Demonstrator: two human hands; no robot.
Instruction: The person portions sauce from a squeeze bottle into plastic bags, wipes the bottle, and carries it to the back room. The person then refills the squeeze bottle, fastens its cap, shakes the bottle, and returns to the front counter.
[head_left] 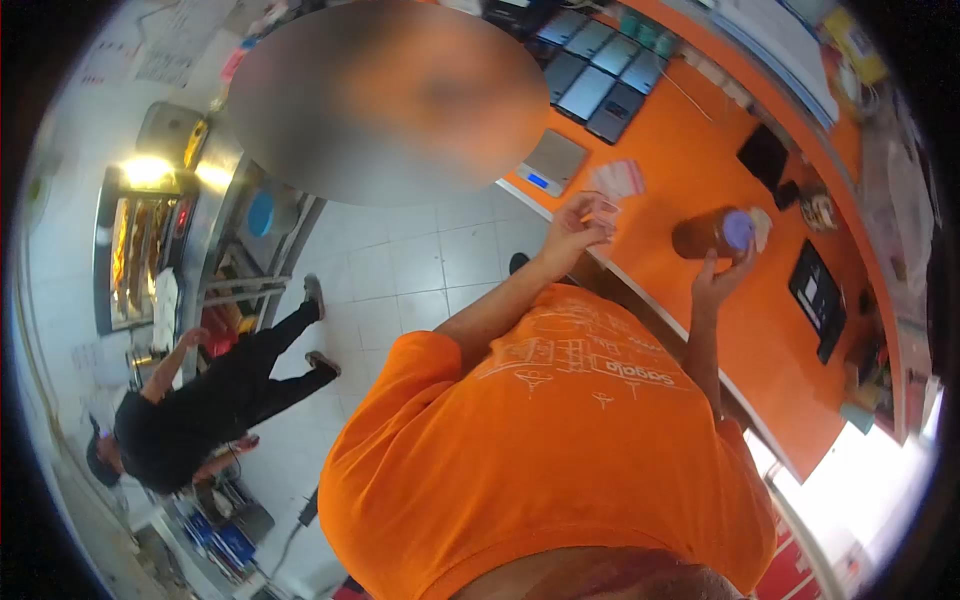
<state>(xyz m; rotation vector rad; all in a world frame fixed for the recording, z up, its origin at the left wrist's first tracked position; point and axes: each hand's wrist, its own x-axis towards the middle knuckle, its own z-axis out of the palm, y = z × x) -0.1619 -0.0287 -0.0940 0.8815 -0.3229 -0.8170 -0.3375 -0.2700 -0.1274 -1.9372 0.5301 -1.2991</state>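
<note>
My left hand [580,230] is above the near edge of the orange counter, its fingers closed around what looks like a small clear bag [604,211] with a reddish edge. Just beyond it lies a stack of small clear bags with red strips [620,179]. My right hand [722,272] has its fingers against the purple lid [738,230] of a brown jar [697,236], at the lid's near side. A pale, crumpled thing [761,229] sits behind the lid.
A small scale [552,163] with a lit blue display stands left of the bags. Several phones [588,94] lie at the counter's far left, and a black tablet-like device [818,298] is to the right. Another person in black [210,420] stands at left, near a lit oven [140,250].
</note>
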